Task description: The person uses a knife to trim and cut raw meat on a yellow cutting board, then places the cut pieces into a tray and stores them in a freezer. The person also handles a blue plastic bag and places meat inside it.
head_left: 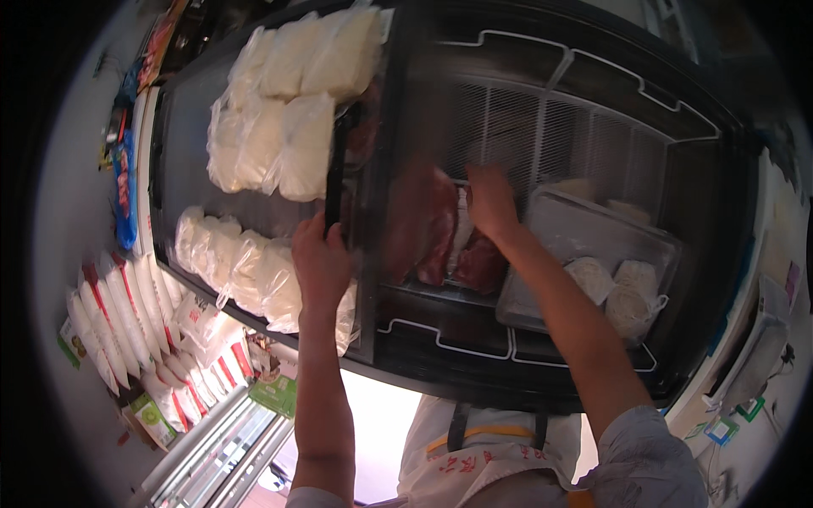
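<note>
A black chest freezer with a sliding glass lid [182,161] is in front of me. My left hand [322,262] grips the black edge bar [337,178] of the lid. Clear bags of pale, round-edged food [292,144] lie on the glass, and another row of bags [241,258] lies nearer me. My right hand [493,201] reaches down into the open right half, its fingers curled and partly hidden. Just below and beside it are dark red pieces of raw meat [436,224]; whether the fingers hold any is unclear.
Right of the meat sits a clear plastic tub [542,292] holding white rounds in bags [631,300]. Wire basket mesh [508,127] lines the freezer's far part. White sacks with red stripes [127,313] are stacked at the left. A pale apron [487,440] covers my front.
</note>
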### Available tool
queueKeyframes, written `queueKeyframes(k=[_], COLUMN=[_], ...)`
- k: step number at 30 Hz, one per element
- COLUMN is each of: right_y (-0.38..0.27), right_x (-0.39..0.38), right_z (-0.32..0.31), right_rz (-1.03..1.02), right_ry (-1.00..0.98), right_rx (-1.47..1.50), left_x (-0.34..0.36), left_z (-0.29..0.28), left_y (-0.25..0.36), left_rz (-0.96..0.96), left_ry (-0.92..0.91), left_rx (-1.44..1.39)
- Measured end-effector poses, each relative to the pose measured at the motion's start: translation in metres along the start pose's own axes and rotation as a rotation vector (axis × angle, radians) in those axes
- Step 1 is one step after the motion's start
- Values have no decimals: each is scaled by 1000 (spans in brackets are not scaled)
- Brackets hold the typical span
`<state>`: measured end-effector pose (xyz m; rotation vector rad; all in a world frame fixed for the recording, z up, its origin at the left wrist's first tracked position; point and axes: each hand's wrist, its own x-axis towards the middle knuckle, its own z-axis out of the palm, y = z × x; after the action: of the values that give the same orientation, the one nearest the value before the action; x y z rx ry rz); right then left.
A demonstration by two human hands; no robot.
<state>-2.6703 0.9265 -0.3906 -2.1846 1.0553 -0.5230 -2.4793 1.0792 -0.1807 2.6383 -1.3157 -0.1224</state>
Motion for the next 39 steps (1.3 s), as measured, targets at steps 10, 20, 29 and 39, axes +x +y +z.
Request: queueKeyframes(k=[10, 20, 29, 39], right_y=[-53, -36, -17, 53], right_x=[-192, -360, -500, -658], right_z=[-218, -375, -488, -568], right_rz=[373, 655, 753, 880], right_ry=[240, 453, 695, 914], right_rx=[369, 577, 765, 811], left_x=[-15, -134, -249, -362], left_z=[-43, -41, -18, 53], left_y=[52, 253, 469, 689], left_rz=[-56, 68, 268, 535], left_ry=[18, -86, -409, -476], left_rx=[22, -8, 7, -48])
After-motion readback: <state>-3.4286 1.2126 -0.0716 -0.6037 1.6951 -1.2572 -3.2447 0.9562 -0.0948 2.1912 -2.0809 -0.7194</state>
